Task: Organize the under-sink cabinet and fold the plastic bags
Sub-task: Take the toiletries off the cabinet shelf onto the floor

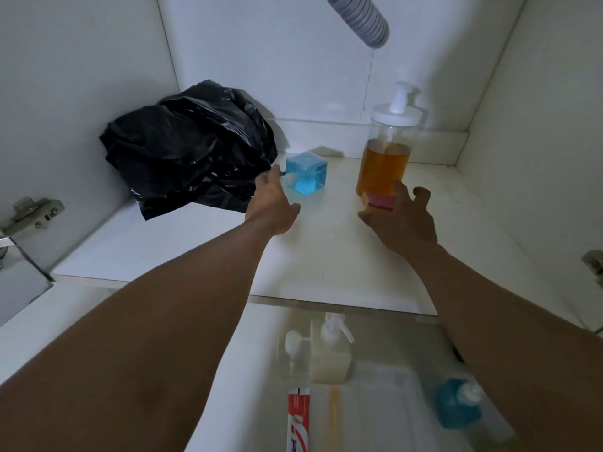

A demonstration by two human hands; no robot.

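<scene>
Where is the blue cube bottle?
Head view, left of centre: the blue cube bottle stands on the cabinet floor between the black plastic bags and the amber pump bottle, beyond the left hand.

Your view is dim and bluish inside the cabinet (326, 256); the near bottles (329, 350) are blurred, and the edges bend

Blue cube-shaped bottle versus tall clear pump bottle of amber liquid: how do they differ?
The blue cube-shaped bottle is low and square; the tall clear pump bottle is a much taller cylinder. The cube holds blue liquid, the tall one amber. Only the tall one shows a white pump. Both are see-through and stand upright on the cabinet floor.
</scene>
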